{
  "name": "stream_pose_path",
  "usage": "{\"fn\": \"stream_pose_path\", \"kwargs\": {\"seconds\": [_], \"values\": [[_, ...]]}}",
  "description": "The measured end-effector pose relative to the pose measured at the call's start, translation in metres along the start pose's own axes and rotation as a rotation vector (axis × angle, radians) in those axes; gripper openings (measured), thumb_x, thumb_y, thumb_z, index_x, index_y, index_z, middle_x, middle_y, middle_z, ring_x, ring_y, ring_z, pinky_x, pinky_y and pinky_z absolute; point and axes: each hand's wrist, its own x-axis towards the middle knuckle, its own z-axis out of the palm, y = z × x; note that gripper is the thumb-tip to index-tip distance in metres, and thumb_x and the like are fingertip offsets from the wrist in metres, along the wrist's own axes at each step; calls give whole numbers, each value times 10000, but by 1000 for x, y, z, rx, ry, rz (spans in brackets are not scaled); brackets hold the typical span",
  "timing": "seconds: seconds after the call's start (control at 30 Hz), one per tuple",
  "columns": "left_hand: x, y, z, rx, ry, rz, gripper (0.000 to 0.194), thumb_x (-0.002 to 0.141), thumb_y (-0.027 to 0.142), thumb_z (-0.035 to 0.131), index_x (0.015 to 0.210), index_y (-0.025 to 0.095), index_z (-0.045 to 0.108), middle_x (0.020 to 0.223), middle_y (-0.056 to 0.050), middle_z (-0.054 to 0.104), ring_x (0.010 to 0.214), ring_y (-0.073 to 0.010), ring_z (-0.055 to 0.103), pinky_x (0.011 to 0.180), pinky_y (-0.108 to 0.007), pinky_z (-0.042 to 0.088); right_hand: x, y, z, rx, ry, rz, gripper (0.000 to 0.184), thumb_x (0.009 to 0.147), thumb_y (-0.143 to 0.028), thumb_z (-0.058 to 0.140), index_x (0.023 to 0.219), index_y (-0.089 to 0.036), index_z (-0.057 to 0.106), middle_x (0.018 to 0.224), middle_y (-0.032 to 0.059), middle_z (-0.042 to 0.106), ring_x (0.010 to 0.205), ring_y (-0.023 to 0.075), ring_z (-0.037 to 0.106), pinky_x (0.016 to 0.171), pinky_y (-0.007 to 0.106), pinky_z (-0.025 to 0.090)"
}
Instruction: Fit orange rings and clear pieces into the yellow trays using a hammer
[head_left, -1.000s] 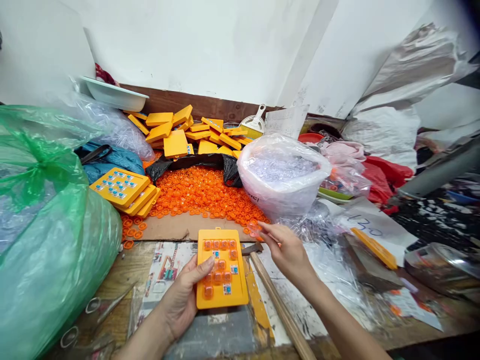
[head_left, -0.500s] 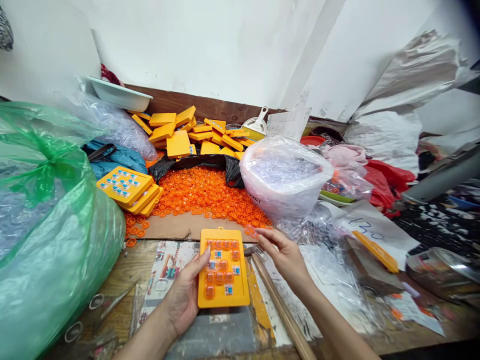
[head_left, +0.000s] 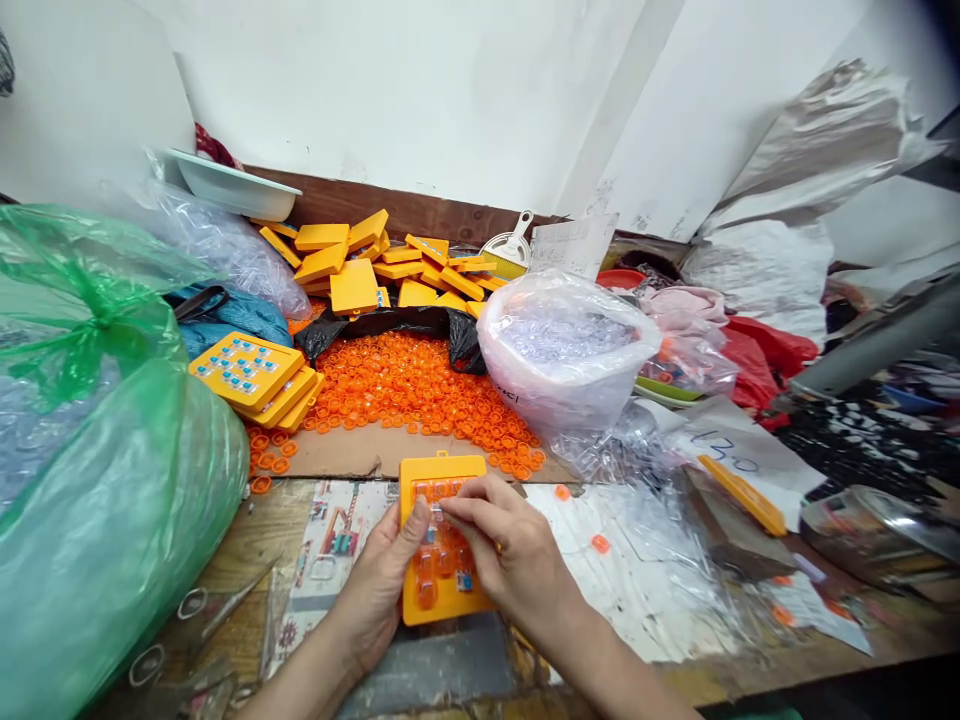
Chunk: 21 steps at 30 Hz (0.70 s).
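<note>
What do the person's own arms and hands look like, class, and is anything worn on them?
The left hand and right hand are both ungloved, each with ordinary human fingers and a thumb. The left forearm and right forearm are bare, with no sleeves, watch or bracelet visible. Whether a ring is worn is too small to tell.

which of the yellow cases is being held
The yellow case gripped by the left hand, orange caps on its face, with the right hand over it. Those in the left-side stack and the back heap are in neither hand.
</note>
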Motion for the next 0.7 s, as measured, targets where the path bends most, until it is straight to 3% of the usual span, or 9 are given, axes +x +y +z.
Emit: {"fn": "stream_pose_path", "kwargs": {"seconds": [0.07, 0.13, 0.23, 0.3, 0.53, 0.6, 0.7], "values": [[-2, 1, 3, 10, 13, 12, 482, 842, 331, 622, 1281, 195, 481, 1097, -117, 692, 922, -242, 686, 873, -382, 513, -1, 0, 1, -82, 93, 22, 209, 853, -151, 505, 860, -199, 709, 983, 116, 555, 914, 239, 564, 783, 404, 470], [-3, 2, 5, 21, 25, 24, 489, 832, 351, 630, 1272, 189, 491, 1087, -119, 695, 908, -246, 689, 855, -384, 521, -3, 3, 3, -29, 186, 140, 165, 796, -205, 609, 950, -216, 665, 1147, 124, 492, 1086, 289, 494, 914, 480, 403], [-5, 2, 5, 53, 61, 66, 522, 774, 368, 690, 1230, 170, 532, 1056, -120, 706, 894, -263, 692, 835, -389, 531, -5, 12, 10, 278, 149, 349, 532, 761, -290, 658, 1244, -237, 441, 1258, 122, 486, 1155, 270, 508, 954, 457, 425], [-4, 1, 4, 90, 86, 100, 544, 732, 356, 729, 1209, 166, 550, 1041, -115, 712, 898, -271, 689, 828, -385, 536, -6, 17, 15, 401, 87, 398, 603, 779, -309, 632, 1303, -241, 343, 1223, 106, 556, 1086, 237, 581, 899, 408, 486], [-5, 0, 2, 161, 125, 132, 525, 742, 335, 725, 1203, 156, 550, 1058, -117, 712, 931, -277, 682, 808, -362, 552, -1, 10, 24, 469, 97, 454, 617, 755, -318, 622, 1294, -202, 345, 1216, 120, 588, 1051, 217, 617, 888, 365, 505], [-5, 1, 3, 123, 116, 91, 504, 757, 323, 714, 1204, 160, 550, 1056, -115, 715, 931, -272, 685, 811, -360, 554, 2, 13, 14, 463, 63, 465, 618, 753, -363, 626, 1292, -193, 374, 1116, 102, 647, 924, 201, 669, 803, 351, 544], [-4, 4, 4, 41, 145, -9, 476, 788, 349, 680, 1199, 146, 556, 1028, -133, 722, 909, -273, 695, 812, -381, 558, -1, 33, -15, 334, 87, 490, 439, 766, -434, 614, 1132, -194, 568, 1016, 86, 672, 795, 188, 673, 723, 347, 547]]}}
